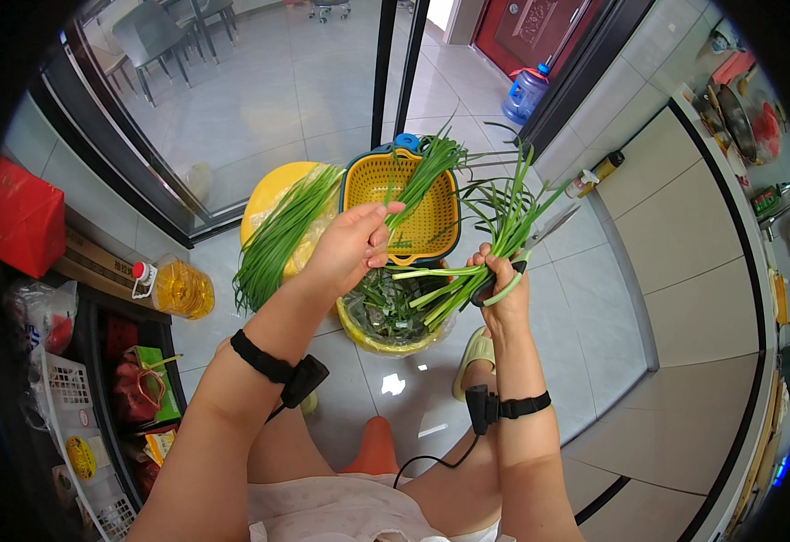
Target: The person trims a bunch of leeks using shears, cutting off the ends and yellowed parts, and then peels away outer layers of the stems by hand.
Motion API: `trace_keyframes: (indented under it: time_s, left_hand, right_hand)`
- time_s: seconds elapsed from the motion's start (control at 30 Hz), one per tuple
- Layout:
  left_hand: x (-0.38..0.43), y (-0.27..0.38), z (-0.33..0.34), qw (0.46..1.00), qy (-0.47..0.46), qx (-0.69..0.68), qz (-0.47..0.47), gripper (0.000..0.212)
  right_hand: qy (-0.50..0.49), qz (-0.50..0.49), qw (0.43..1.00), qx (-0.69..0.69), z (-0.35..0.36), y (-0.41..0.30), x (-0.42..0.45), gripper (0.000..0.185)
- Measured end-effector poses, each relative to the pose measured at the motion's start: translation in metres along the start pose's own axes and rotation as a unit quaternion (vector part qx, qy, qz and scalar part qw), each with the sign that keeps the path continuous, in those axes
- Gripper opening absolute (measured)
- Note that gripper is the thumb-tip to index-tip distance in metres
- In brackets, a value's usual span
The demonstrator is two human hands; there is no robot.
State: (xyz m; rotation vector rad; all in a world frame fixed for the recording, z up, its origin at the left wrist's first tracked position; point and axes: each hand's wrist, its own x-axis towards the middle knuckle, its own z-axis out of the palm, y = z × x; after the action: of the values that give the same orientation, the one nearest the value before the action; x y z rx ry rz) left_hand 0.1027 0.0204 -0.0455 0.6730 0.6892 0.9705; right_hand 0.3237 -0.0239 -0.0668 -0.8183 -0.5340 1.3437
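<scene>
My left hand [357, 240] is pinched at the fingertips, and a thin garlic chive blade [389, 191] sticks up from them. Just beyond it, a chive bunch [428, 166] leans across a yellow perforated basket [355, 196], which sits in a dark blue basin. In my right hand [506, 288] are a bunch of garlic chives [510, 227] with pale cut stems toward me and scissors [549, 229], blades pointing away to the right. Under both hands stands a yellow-rimmed bin [384, 349] lined with clear plastic, with green trimmings [388, 301] inside.
More chives [286, 234] lie on a yellow stool [266, 186] to the left. An oil bottle [183, 288] stands beside a dark shelf. Cabinets [700, 237] line the right side; a glass door frame [384, 74] and a blue water jug [525, 93] are ahead.
</scene>
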Motion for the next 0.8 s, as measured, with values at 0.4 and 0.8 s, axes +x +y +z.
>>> trace_keyframes:
  time_s: [0.4,0.8]
  left_hand:
    - [0.002,0.004,0.0,1.0,0.016,-0.019,0.006,0.026]
    - [0.003,0.023,-0.02,0.995,0.081,-0.007,0.051,0.027]
  right_hand:
    - [0.001,-0.013,1.0,-0.012,0.001,-0.003,-0.004,0.014]
    - [0.04,-0.08,0.996,0.014,-0.019,-0.014,0.009,0.016]
